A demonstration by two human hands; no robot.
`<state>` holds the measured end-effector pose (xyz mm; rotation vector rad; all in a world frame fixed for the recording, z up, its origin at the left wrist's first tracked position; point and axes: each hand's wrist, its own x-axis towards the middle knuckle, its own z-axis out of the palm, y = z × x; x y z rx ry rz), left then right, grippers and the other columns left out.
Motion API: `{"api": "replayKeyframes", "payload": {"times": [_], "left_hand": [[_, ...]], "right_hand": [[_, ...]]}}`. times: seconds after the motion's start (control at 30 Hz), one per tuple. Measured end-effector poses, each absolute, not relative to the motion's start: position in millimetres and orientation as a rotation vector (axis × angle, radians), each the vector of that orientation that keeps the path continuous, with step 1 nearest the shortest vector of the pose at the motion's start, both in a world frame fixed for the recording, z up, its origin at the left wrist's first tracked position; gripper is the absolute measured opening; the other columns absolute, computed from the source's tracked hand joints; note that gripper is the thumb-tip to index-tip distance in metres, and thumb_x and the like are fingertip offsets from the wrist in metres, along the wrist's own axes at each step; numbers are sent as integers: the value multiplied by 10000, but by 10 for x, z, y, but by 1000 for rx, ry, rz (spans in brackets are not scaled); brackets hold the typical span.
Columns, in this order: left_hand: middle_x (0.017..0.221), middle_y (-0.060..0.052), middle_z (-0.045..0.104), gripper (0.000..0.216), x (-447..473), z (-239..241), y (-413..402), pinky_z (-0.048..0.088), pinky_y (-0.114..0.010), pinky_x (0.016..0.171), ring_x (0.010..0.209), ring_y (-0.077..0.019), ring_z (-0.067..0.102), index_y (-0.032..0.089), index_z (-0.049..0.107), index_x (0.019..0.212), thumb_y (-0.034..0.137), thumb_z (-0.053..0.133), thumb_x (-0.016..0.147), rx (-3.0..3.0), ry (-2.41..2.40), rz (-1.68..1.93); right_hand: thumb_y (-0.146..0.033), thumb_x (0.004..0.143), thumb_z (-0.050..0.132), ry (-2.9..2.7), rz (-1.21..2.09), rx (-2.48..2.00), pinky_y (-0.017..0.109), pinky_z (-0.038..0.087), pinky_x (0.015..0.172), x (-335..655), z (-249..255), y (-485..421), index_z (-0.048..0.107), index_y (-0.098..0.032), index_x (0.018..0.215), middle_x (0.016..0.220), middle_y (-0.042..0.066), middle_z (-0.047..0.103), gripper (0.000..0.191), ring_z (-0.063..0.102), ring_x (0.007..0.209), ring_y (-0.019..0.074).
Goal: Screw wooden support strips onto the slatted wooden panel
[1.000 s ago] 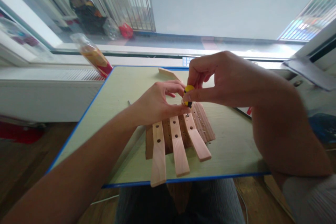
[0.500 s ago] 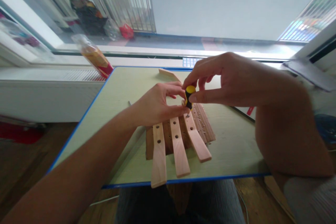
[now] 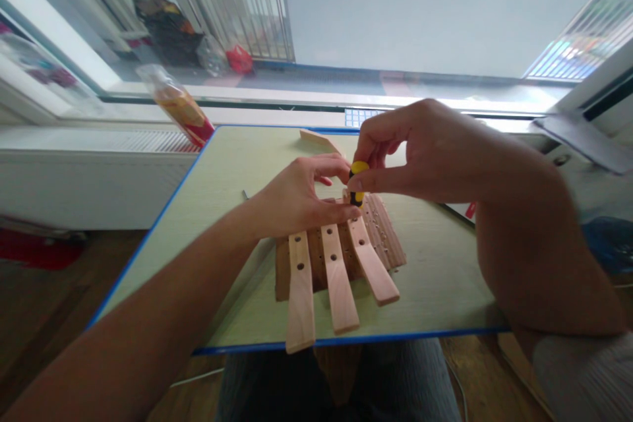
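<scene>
A brown perforated wooden board lies on the green table with three pale wooden slats on it: a left slat, a middle slat and a right slat. My right hand pinches the yellow-and-black handle of a short screwdriver, held upright over the far end of the right slat. My left hand rests on the slats' far ends, fingers curled and pressed beside the screwdriver tip. The tip itself is hidden.
A plastic-wrapped packet leans at the table's far left corner. A loose wooden piece lies at the far edge. The slats overhang the near blue edge. A window sill runs behind.
My right hand's fingers have regripped around the screwdriver handle, opening slightly and closing again. The left hand and slats have stayed in place.
</scene>
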<state>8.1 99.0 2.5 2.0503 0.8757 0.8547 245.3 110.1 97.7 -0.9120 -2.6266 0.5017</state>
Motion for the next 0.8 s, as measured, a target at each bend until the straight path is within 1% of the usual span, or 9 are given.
{"api": "replayKeyframes", "payload": {"times": [0.13,0.23,0.37,0.43,0.5,0.6,0.67,0.8], "left_hand": [[1236,-97,822,371,81,27,1000,554,-443,1026,1159,-290,728,200,823,1131,412,926,844,2061,859,860],[1247,-99,815,345,85,44,1002,549,-440,1022,1159,-291,723,197,827,1098,414,925,849,2070,860,859],[1245,-105,801,295,90,63,1004,541,-453,1058,1183,-299,716,198,845,1063,401,917,862,2090,821,875],[1218,-107,800,252,90,68,1003,540,-451,1058,1165,-294,720,194,850,1028,389,903,876,2089,799,895],[1203,-102,799,217,90,73,1001,541,-443,1054,1150,-287,724,199,851,993,382,894,885,2086,782,899],[1210,-93,798,195,88,74,1000,540,-428,1048,1154,-279,723,211,856,996,380,876,901,2095,774,882],[1208,-91,797,202,85,71,1002,540,-423,1041,1150,-276,723,210,862,1014,379,871,904,2109,781,873],[1162,-74,816,219,75,58,1009,555,-422,1036,1086,-261,729,227,873,1045,381,879,890,2114,801,867]], "right_hand": [[-493,938,780,-2628,480,-926,418,431,584,2446,975,1101,705,-281,789,735,-10,686,270,562,674,190],[-470,931,789,-2624,493,-937,407,413,585,2436,973,1098,698,-269,787,736,-12,677,264,553,675,182],[-416,941,790,-2623,478,-927,370,402,610,2423,952,1101,702,-241,810,761,-4,687,235,537,690,160],[-397,939,797,-2622,478,-919,358,404,622,2423,940,1115,718,-231,836,777,-1,703,211,536,692,152],[-423,937,806,-2620,481,-915,362,409,620,2432,934,1135,732,-236,848,795,-3,721,220,556,695,157],[-518,908,836,-2611,489,-906,398,474,650,2462,949,1156,777,-266,906,880,4,772,259,649,770,204],[-535,896,848,-2613,491,-868,424,534,706,2490,971,1156,816,-290,969,963,13,811,258,705,848,234],[-416,944,815,-2670,567,-766,407,597,788,2533,1004,1140,852,-308,1093,1073,3,846,188,751,908,222]]}}
